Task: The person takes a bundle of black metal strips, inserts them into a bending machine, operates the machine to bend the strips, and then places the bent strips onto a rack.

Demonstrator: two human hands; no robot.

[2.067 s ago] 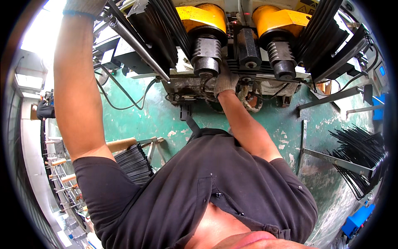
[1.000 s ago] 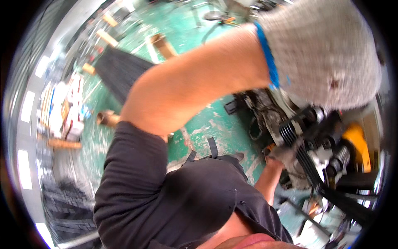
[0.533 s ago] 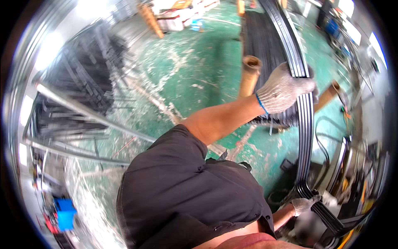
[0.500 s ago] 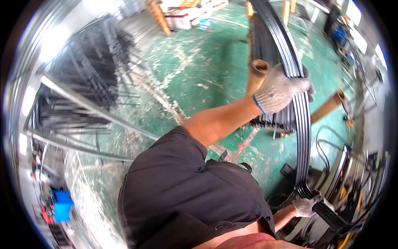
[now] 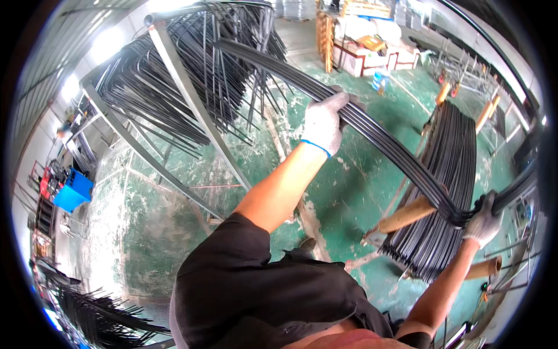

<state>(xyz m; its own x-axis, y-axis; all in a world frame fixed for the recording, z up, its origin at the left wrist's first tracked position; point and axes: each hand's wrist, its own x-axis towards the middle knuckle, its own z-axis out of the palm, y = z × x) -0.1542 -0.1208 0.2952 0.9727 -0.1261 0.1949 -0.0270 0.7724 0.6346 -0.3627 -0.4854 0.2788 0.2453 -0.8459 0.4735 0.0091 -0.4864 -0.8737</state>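
Observation:
Both my hands wear pale knitted gloves with dark palms. A bundle of several long black tubes [image 5: 389, 142] runs slantwise in front of me, with a bend close to my right hand. Around its middle stretch my left hand [image 5: 324, 123] is closed. My right hand [image 5: 485, 224] grips it just past the bend, at the right. The bundle's far left end overlaps the bent black rods [image 5: 174, 87] hanging on a metal rack; whether they touch I cannot tell. Beneath the bundle, at the right, lies a long stack of black tubes [image 5: 453, 157].
Grey rack beams [image 5: 186, 99] slope down at my left. Brown round posts [image 5: 407, 215] flank the stack. White boxes [image 5: 349, 55] stand at the back, a blue bin [image 5: 74, 191] at far left. More black rods [image 5: 104, 317] lie lower left. The floor [image 5: 226, 256] is worn green.
My view has turned left toward the rack. The bundle has swung from nearly upright to slanting, its far end now at the rack. Both hands keep hold of it, and my right arm is raised.

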